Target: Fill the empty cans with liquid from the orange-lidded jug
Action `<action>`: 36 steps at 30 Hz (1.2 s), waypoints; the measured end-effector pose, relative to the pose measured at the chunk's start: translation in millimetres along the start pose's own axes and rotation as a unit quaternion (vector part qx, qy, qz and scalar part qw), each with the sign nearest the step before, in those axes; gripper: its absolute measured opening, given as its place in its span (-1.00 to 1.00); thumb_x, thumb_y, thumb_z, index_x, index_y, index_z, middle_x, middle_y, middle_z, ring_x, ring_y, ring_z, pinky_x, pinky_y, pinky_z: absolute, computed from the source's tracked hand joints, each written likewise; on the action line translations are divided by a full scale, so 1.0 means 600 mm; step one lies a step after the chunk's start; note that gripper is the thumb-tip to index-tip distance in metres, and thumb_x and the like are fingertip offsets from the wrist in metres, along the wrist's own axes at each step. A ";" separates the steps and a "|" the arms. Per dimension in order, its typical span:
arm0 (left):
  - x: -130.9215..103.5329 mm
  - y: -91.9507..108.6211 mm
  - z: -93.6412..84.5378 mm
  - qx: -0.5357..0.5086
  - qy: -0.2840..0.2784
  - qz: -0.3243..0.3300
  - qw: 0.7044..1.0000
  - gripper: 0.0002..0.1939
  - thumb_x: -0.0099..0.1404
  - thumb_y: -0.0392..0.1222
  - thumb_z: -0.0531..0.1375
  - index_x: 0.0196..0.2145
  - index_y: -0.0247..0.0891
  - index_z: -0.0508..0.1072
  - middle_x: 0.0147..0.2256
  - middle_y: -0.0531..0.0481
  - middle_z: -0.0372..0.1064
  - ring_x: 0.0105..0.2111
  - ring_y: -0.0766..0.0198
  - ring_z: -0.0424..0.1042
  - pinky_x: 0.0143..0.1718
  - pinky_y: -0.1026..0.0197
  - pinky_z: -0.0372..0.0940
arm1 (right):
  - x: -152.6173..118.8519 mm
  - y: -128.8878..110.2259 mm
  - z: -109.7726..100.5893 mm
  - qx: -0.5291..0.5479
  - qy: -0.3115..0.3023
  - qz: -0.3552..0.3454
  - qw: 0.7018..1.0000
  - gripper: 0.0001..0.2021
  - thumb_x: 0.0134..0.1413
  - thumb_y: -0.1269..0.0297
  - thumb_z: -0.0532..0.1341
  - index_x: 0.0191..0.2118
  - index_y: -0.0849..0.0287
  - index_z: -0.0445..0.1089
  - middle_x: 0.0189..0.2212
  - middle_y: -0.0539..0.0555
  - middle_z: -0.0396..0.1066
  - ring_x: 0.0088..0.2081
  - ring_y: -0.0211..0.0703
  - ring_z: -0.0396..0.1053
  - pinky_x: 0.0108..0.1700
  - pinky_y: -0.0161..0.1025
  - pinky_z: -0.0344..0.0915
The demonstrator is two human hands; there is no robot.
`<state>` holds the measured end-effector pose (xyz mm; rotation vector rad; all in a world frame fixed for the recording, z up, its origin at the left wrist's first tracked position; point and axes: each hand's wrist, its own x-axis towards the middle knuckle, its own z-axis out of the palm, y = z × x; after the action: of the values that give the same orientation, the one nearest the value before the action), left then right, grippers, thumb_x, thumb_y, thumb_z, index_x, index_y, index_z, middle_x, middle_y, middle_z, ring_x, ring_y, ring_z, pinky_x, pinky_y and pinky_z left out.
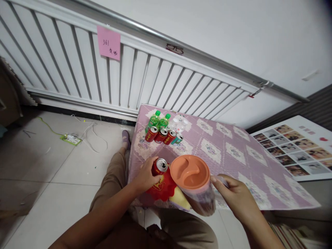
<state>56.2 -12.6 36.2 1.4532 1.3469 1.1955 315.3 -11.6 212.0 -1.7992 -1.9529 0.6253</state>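
My left hand [145, 176] is wrapped round a red drink can [157, 169] with a silver top. By its handle, my right hand [234, 195] grips a clear pitcher [201, 199] with an orange lid [190, 172], tilted a little beside the can. Below the two lies a red cloth item [163, 188] with yellow print, and a pale yellow piece [179, 198] shows partly behind the pitcher. Farther back on the table stand several cans, among them a red can [151, 134] and a teal can [177, 139]. Behind them are two green bottles [164, 121] and some clear bottles [178, 123].
A purple patterned cloth [212, 150] covers the table. Along the wall runs a white radiator [160, 79] with a pink note [109, 43]. A photo board [293, 148] leans at the right. On the floor at left lies a power strip [71, 139] with loose cables.
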 end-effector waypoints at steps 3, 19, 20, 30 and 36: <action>0.000 -0.001 -0.001 0.001 0.001 -0.002 1.000 -0.23 -0.01 -0.41 0.31 0.17 -0.16 0.24 0.15 -0.15 0.28 0.18 -0.02 0.27 0.25 -0.14 0.09 | 0.000 -0.006 0.000 0.004 0.014 0.001 1.000 -0.60 0.03 -0.07 0.21 -0.60 0.14 0.39 -0.64 -0.01 0.31 -0.53 -0.20 0.29 -0.49 -0.34 0.27; 0.000 0.002 -0.001 0.006 -0.001 -0.003 1.000 -0.24 0.01 -0.40 0.30 0.17 -0.17 0.23 0.16 -0.15 0.28 0.18 -0.02 0.26 0.25 -0.14 0.09 | 0.005 0.006 -0.002 -0.010 -0.002 -0.011 1.000 -0.59 0.06 -0.07 0.20 -0.58 0.16 0.41 -0.63 -0.01 0.32 -0.53 -0.20 0.28 -0.50 -0.33 0.25; 0.000 0.001 -0.001 0.007 0.000 -0.004 1.000 -0.24 0.00 -0.40 0.30 0.17 -0.18 0.23 0.16 -0.15 0.28 0.18 -0.01 0.27 0.25 -0.14 0.10 | 0.005 0.005 -0.003 -0.009 -0.002 -0.009 1.000 -0.59 0.05 -0.07 0.20 -0.57 0.16 0.42 -0.63 -0.01 0.33 -0.53 -0.19 0.29 -0.49 -0.33 0.26; 0.003 -0.001 0.002 -0.001 0.004 -0.013 1.000 -0.24 -0.02 -0.43 0.31 0.16 -0.17 0.24 0.15 -0.15 0.28 0.18 -0.02 0.27 0.26 -0.15 0.08 | 0.007 -0.001 -0.005 -0.011 -0.001 -0.010 1.000 -0.63 0.01 -0.05 0.22 -0.55 0.14 0.48 -0.60 0.02 0.42 -0.51 -0.14 0.36 -0.49 -0.32 0.32; 0.003 -0.004 0.002 -0.001 0.003 -0.013 1.000 -0.24 -0.02 -0.41 0.31 0.16 -0.18 0.25 0.15 -0.16 0.28 0.18 -0.03 0.26 0.26 -0.16 0.08 | 0.006 0.002 -0.006 -0.021 -0.006 -0.011 1.000 -0.60 0.05 -0.07 0.19 -0.55 0.16 0.47 -0.59 0.02 0.40 -0.50 -0.16 0.34 -0.48 -0.33 0.30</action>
<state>56.9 -10.8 34.0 1.4287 1.3647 1.1856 317.9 -8.0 214.0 -1.8012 -2.0041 0.5933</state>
